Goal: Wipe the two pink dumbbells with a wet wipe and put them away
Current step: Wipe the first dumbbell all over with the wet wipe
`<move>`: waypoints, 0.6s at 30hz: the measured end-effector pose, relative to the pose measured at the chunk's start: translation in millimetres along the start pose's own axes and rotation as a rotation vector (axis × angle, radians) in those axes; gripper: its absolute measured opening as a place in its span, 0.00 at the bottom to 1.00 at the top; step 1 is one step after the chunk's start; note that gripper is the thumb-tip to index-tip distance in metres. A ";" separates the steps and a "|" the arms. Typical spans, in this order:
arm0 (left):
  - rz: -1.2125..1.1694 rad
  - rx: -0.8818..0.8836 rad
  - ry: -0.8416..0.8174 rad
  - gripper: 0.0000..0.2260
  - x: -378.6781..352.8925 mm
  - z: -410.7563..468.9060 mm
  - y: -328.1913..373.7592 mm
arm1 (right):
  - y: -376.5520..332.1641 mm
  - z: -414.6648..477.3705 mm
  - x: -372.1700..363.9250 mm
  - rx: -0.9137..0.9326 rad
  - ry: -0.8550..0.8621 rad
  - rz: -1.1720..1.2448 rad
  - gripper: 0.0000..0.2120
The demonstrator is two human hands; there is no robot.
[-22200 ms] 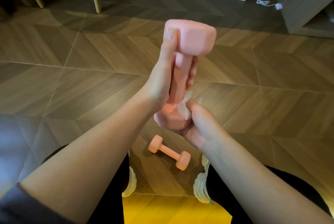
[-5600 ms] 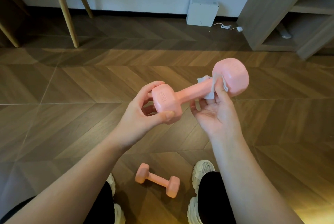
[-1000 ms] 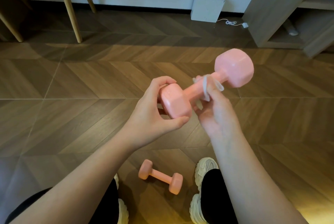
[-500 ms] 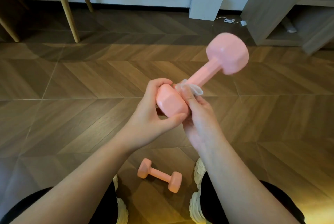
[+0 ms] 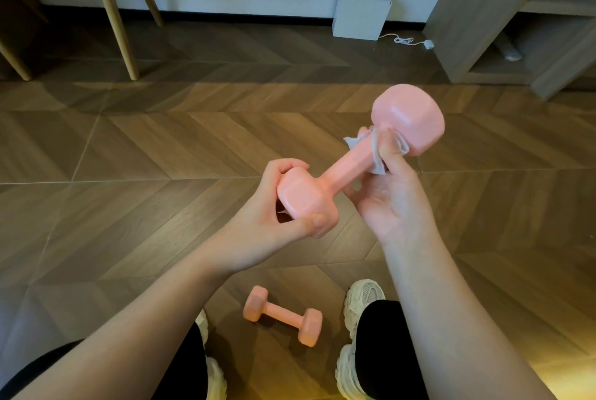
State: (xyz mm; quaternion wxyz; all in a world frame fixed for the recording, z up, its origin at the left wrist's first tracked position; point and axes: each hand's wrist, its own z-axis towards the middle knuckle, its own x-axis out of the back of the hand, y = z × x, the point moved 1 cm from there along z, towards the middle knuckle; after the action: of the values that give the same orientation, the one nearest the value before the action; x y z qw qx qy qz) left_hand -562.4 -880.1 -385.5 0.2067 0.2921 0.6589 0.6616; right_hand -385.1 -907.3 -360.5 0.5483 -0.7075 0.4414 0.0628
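Wiping is the step you have in hand: your left hand [image 5: 274, 216] curls round the near head of the raised dumbbell [image 5: 346, 166], thumb underneath and fingers over the top, holding it tilted with the far head up and away from you; your right hand [image 5: 390, 203] pinches the wet wipe [image 5: 378, 168] round the handle just below that far head, the wipe bunched between fingers and bar. The second dumbbell [image 5: 283, 315] lies on the wooden floor [image 5: 129, 174] between your shoes [image 5: 362, 295], well apart from both hands and touched by nothing. By my judgement neither dumbbell is put away yet, and I cannot tell whether the one on the floor has been wiped. The next move calls for running the wipe over the far head and its end face, with your left hand turning the bar so no side is missed; grip the near head firmly, as a damp smooth coating may slip. The open shelf unit [image 5: 483, 12] at the far right looks a likely place for storage, though nothing shows that for certain.
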 end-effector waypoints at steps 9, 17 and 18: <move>-0.128 0.017 0.082 0.30 10.0 2.3 0.3 | 51.5 -18.2 -13.9 -0.150 -0.030 -0.211 0.25; -0.188 0.105 -0.007 0.28 12.0 1.1 -0.1 | 14.3 -0.3 -9.2 0.006 -0.047 -0.063 0.12; -0.176 0.106 -0.022 0.30 11.4 0.4 -0.3 | 6.9 0.9 -6.8 0.021 -0.030 -0.050 0.11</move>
State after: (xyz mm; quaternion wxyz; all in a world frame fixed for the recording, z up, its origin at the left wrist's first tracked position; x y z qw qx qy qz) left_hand -570.7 -872.3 -384.6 0.2557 0.2511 0.7137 0.6019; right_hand -393.6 -902.8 -361.9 0.5638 -0.7114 0.4160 0.0552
